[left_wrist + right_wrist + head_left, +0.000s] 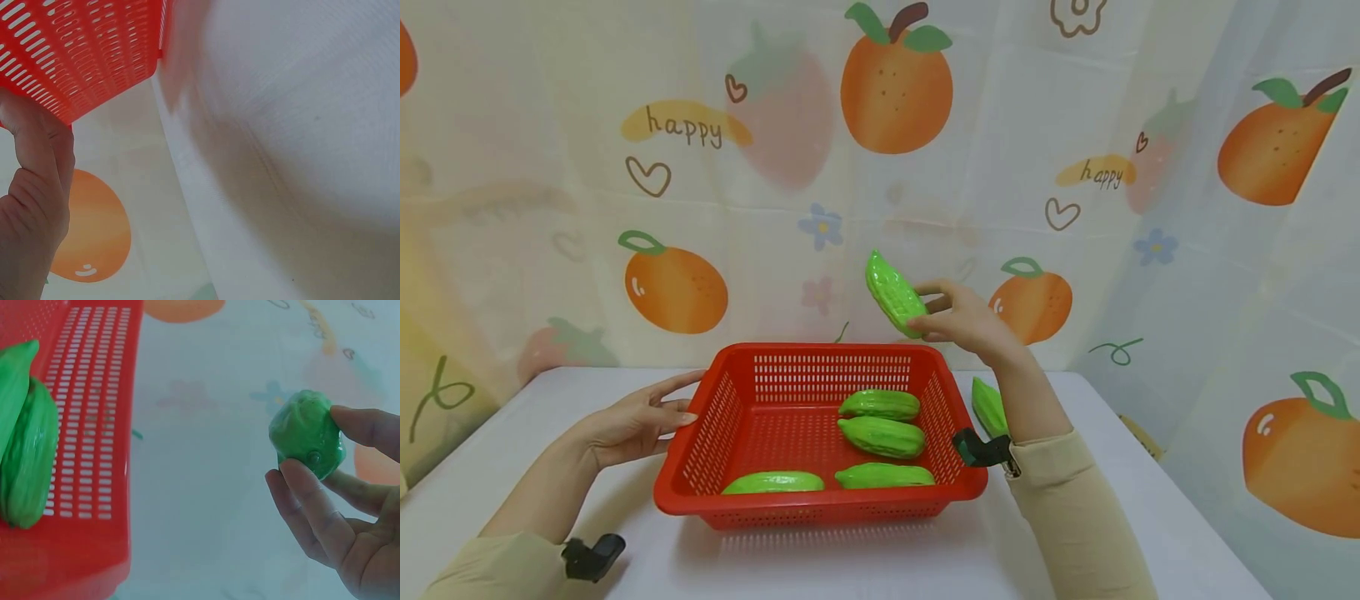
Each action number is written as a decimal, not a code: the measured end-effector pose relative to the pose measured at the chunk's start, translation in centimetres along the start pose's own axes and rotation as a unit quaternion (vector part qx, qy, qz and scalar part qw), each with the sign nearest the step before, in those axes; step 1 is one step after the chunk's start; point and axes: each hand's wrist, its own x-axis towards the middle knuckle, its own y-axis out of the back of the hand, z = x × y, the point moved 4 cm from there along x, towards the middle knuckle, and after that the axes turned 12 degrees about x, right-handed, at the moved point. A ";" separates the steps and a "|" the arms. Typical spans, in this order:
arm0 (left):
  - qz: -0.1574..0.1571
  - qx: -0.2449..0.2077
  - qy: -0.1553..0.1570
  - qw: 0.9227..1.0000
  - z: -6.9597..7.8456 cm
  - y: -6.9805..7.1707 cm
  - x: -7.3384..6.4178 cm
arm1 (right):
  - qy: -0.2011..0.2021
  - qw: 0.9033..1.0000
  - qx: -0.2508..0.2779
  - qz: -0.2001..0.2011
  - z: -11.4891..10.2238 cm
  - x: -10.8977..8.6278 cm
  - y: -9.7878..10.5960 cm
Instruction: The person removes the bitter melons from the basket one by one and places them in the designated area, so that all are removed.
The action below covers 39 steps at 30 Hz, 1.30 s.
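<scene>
My right hand pinches a bright green bitter melon in the air, above the back right of a red plastic basket. In the right wrist view the blunt end of this bitter melon faces the camera, between thumb and fingers. My left hand holds the basket's left rim, thumb at the edge; the left wrist view shows this hand against the slotted wall. Inside the basket lie several bitter melons, two at the right and others along the front wall, partly hidden by the rim.
Another green bitter melon lies on the white table right of the basket, partly behind my right forearm. A curtain printed with oranges hangs behind the table. Each wrist wears a black camera mount.
</scene>
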 end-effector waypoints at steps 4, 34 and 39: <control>0.005 0.005 0.002 1.000 0.0 0.1 0.0 | -0.007 1.000 -0.013 0.009 0.6 -0.3 1.0; 0.007 -0.002 0.006 1.000 -0.1 -0.2 -0.1 | -0.068 0.997 -0.018 0.031 7.6 -2.2 6.6; -0.002 -0.007 0.001 1.000 0.0 0.0 0.1 | -0.088 0.995 -0.018 0.046 9.0 -2.6 7.5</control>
